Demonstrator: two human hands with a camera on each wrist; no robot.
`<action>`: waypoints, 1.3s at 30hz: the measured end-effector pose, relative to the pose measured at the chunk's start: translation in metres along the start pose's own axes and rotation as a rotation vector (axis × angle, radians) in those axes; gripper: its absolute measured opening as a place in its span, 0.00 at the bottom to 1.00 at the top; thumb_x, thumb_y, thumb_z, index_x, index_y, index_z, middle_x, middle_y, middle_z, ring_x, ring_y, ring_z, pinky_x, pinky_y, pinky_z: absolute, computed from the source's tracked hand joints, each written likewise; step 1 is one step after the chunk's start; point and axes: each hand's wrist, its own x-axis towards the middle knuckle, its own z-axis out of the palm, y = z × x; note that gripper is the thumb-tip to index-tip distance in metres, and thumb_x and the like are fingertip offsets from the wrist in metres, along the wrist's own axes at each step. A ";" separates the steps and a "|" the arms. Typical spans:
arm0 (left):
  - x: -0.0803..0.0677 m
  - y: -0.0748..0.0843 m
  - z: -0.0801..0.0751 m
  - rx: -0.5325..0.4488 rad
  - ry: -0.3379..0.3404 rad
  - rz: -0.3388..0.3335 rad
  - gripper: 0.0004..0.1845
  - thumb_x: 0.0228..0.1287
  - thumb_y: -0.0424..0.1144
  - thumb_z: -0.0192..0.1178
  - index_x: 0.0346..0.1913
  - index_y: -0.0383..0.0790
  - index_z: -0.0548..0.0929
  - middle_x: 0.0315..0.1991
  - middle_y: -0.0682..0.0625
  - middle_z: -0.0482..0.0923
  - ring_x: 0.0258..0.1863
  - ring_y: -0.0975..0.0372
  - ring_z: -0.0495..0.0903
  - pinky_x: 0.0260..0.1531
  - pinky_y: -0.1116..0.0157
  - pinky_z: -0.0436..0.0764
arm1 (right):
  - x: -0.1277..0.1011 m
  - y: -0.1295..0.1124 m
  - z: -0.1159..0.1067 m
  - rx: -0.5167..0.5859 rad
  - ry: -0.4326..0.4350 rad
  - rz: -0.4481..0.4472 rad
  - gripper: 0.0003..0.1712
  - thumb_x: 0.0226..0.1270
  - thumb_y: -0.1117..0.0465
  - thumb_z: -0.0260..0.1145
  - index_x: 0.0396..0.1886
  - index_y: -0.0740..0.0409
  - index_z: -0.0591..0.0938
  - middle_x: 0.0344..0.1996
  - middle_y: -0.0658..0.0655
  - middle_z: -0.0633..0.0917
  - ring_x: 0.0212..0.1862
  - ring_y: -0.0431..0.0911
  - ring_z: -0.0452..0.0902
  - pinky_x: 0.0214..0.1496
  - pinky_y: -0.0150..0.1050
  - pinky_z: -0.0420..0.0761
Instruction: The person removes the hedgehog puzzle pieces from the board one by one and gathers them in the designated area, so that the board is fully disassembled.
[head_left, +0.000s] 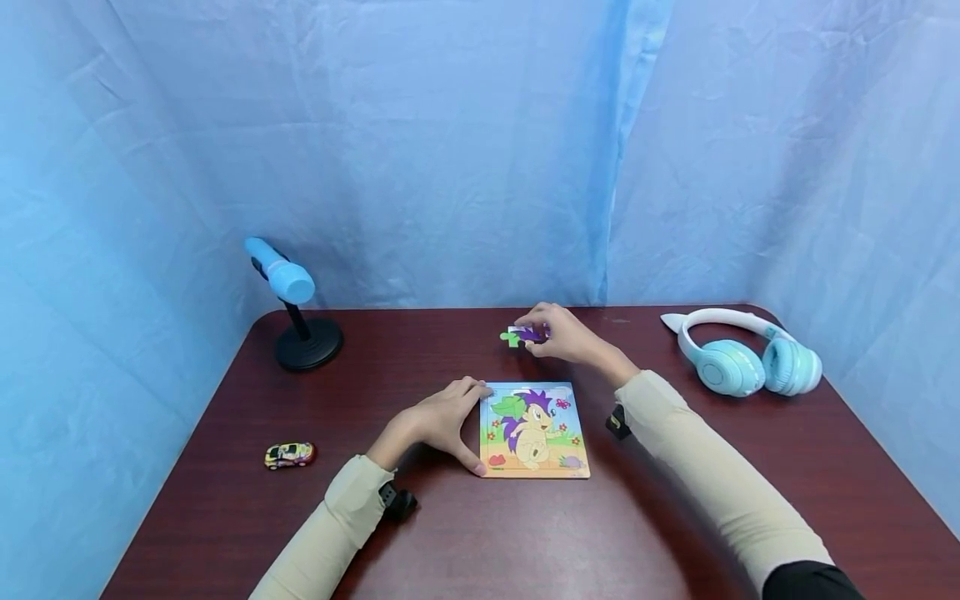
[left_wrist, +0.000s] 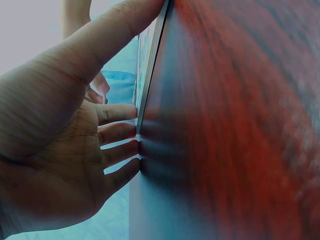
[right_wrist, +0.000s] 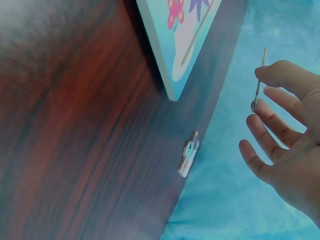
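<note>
My right hand (head_left: 564, 333) pinches a thin puzzle piece (right_wrist: 258, 90) between thumb and fingers, seen edge-on in the right wrist view. Green and purple patches show at those fingertips in the head view. A square hedgehog puzzle board (head_left: 534, 433) lies flat in front of me. Along its left side my left hand (head_left: 442, 421) is spread, with the thumb at the near corner and fingertips at the far corner. The left wrist view shows these fingers (left_wrist: 117, 134) nearly straight against the board's edge. Beyond the board, a small stack of puzzle pieces (right_wrist: 189, 155) lies on the table.
A blue microphone (head_left: 281, 271) stands on a round black base (head_left: 309, 343) at the back left. Nearer on the left is a colourful toy car (head_left: 289, 455). White and mint headphones (head_left: 731, 362) lie at the back right. Blue cloth (head_left: 450, 150) hangs behind the dark wooden table (head_left: 525, 542).
</note>
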 end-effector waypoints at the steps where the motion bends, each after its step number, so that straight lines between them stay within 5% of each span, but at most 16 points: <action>1: 0.000 0.000 0.000 0.000 0.001 -0.002 0.63 0.42 0.64 0.80 0.78 0.42 0.60 0.74 0.44 0.60 0.72 0.53 0.63 0.70 0.54 0.70 | 0.002 0.001 0.000 0.004 0.004 0.009 0.24 0.63 0.63 0.74 0.60 0.56 0.85 0.53 0.61 0.82 0.54 0.58 0.74 0.56 0.54 0.79; 15: -0.001 0.004 0.004 -0.006 0.005 0.007 0.63 0.42 0.64 0.80 0.78 0.41 0.61 0.73 0.44 0.61 0.72 0.54 0.63 0.69 0.54 0.71 | 0.021 0.030 0.009 -0.011 0.005 0.016 0.21 0.64 0.65 0.72 0.58 0.60 0.86 0.53 0.62 0.84 0.52 0.56 0.72 0.54 0.52 0.75; 23: -0.001 0.006 0.005 -0.006 -0.001 0.004 0.63 0.42 0.64 0.80 0.78 0.41 0.60 0.73 0.45 0.61 0.72 0.54 0.63 0.70 0.53 0.70 | 0.026 0.045 0.016 0.037 -0.008 0.098 0.21 0.64 0.64 0.72 0.58 0.61 0.86 0.53 0.62 0.84 0.53 0.55 0.74 0.58 0.53 0.77; 39: 0.000 0.010 0.006 -0.005 -0.003 -0.011 0.63 0.42 0.64 0.80 0.78 0.42 0.60 0.74 0.46 0.60 0.73 0.55 0.62 0.70 0.54 0.70 | 0.028 0.053 0.016 0.052 -0.030 0.134 0.22 0.65 0.64 0.72 0.60 0.60 0.85 0.55 0.63 0.83 0.53 0.55 0.73 0.60 0.52 0.79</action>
